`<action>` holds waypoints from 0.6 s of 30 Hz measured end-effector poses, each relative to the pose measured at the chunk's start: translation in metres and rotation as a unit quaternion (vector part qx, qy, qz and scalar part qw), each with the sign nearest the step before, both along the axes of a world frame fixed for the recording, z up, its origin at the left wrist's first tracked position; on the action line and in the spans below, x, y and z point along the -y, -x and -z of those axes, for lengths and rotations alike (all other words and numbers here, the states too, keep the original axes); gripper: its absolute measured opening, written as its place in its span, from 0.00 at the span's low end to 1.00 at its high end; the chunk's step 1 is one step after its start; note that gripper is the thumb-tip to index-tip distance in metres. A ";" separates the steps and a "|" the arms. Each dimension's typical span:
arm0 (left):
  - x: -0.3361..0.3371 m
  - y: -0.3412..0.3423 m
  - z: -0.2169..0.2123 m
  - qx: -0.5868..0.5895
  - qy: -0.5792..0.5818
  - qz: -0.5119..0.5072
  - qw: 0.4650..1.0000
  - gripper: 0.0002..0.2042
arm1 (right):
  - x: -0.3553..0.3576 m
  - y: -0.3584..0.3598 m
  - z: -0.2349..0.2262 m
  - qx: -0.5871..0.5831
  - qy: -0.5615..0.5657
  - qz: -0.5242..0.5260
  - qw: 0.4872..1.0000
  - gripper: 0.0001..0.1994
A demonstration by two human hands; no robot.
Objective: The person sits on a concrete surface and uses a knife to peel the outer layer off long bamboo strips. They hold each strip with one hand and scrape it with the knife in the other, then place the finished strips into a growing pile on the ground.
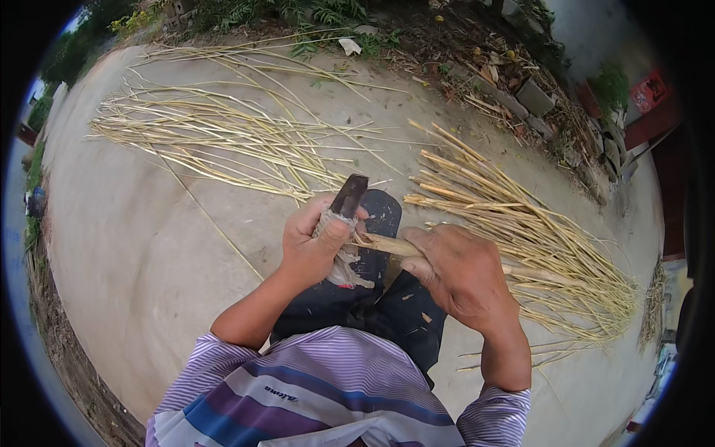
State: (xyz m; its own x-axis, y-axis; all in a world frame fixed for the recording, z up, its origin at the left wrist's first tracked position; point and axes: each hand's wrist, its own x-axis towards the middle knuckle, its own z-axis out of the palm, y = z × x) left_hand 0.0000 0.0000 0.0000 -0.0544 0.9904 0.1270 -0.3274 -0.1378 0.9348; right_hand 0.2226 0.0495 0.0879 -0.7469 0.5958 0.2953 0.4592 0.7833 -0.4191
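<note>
My left hand is closed around a tool with a dark, flat blade-like end that sticks up past my thumb. A grubby pale cloth is wound about the grip, its loose end hanging below my fist. In my right hand, thumb and fingers clasp a pale tan stalk. The stalk's other end meets the tool beside my left thumb; the exact contact is hidden by the fingers. Both hands are over my dark trousers, which carry a few pale chips.
To the right lies a thick bundle of yellow-brown stalks. Thinner, paler stems spread across the concrete ground at the far left, one long stem reaching toward my left forearm. Beyond are concrete blocks, dry litter and green plants.
</note>
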 end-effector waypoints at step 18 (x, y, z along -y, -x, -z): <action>0.001 0.021 0.011 -0.246 -0.224 -0.078 0.940 0.20 | 0.000 0.020 -0.008 -0.075 0.048 -0.029 0.996 0.16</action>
